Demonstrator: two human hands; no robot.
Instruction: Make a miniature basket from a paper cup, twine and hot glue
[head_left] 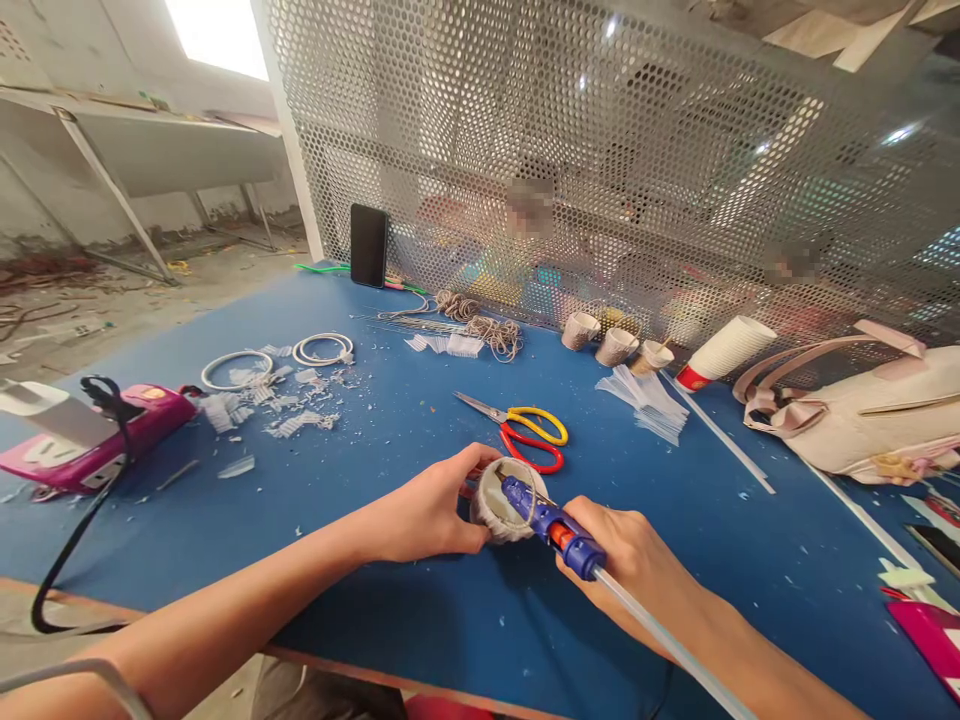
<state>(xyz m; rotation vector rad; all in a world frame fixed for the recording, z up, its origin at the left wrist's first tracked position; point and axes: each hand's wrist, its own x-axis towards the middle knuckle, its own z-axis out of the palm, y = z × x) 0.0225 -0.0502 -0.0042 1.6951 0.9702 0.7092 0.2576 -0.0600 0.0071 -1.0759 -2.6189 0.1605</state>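
My left hand (442, 508) is closed around the side of a small paper cup (490, 522) whose outside looks wrapped in pale cord. The cup's open mouth faces up toward me, and a piece of cord runs along its rim. My right hand (622, 550) grips a blue hot glue gun (555, 527). Its nozzle reaches over the cup's mouth; whether it touches the cup, I cannot tell. A long clear glue stick (660, 635) sticks out of the gun's back end. Just beyond the cup lie scissors (517, 425) with one red and one yellow handle.
Cord bundles (491, 335), several wrapped cups (616, 346), stacked paper cups (727, 350) and clear strips (646, 405) line the back. White rings (238, 370) and scraps lie left, near a pink power strip (142, 415). A phone (368, 245) leans against the perforated screen (480, 130). A bag (870, 415) sits right.
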